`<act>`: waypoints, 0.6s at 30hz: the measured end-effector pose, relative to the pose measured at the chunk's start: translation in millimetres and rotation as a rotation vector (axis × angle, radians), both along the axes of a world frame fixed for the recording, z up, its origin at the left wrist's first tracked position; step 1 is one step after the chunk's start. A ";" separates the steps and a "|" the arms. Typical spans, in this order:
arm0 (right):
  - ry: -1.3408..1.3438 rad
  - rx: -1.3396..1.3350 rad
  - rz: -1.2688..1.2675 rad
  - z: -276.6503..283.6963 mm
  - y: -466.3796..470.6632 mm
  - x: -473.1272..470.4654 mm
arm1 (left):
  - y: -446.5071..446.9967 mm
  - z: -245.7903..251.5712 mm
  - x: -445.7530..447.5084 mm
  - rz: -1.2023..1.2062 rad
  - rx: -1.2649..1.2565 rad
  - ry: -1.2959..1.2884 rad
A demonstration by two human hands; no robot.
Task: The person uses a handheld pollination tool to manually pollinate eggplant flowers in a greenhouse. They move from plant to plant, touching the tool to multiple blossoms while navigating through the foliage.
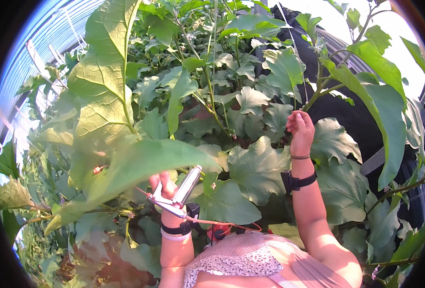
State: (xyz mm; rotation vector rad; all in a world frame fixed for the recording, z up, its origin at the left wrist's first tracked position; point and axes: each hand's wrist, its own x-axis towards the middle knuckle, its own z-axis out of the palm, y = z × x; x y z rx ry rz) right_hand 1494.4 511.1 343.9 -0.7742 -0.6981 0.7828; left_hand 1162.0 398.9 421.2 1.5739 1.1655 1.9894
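Observation:
My left hand (166, 186) grips a silver metal hand tool (186, 188) at chest height, its fingers partly hidden behind the tool and a large leaf. An orange cord (222, 224) runs from the tool towards a red object (217, 231) at my front. Higher up on the right, my right hand (302, 131) has its fingers curled at the lower visible part of a green eggplant stem (317, 92). A taut white string (294, 45) comes down to the same spot. Whether the fingertips also pinch the string cannot be made out.
Broad eggplant leaves (261, 167) crowd around both arms. One big leaf (102, 77) hangs very near the camera on the left. Black sheeting (345, 115) stands behind the right-hand stem. Greenhouse framing (37, 59) shows at upper left. Each wrist wears a black strap.

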 end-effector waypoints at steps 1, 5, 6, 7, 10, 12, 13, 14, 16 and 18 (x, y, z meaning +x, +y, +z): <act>-0.025 -0.010 0.063 -0.5 4.2 -11.4 | -3.7 1.5 0.0 0.006 -0.002 -0.004; -0.030 -0.076 0.207 12.2 31.3 -49.1 | -14.6 4.5 -6.1 0.031 -0.024 -0.015; -0.039 -0.034 0.223 19.6 39.4 -55.2 | -16.6 4.0 -7.4 0.036 -0.027 -0.016; -0.059 0.033 0.241 28.9 48.7 -59.8 | -19.1 3.1 -9.6 0.044 -0.032 -0.022; -0.078 0.147 0.254 66.4 86.9 -68.6 | -25.5 -1.2 -17.4 0.062 -0.062 -0.037; -0.091 0.224 0.282 100.6 125.2 -69.4 | -29.7 -3.9 -25.5 0.075 -0.083 -0.054; -0.048 0.291 0.339 117.8 147.6 -70.2 | -31.3 -5.4 -30.3 0.082 -0.095 -0.062; 0.041 0.255 0.426 135.9 172.9 -71.0 | -32.7 -6.4 -34.7 0.091 -0.110 -0.069; 0.151 0.326 0.607 161.5 221.0 -78.8 | -35.0 -9.2 -44.4 0.107 -0.137 -0.088; 0.177 0.213 0.720 180.1 267.3 -95.8 | -36.6 -11.7 -54.1 0.119 -0.164 -0.107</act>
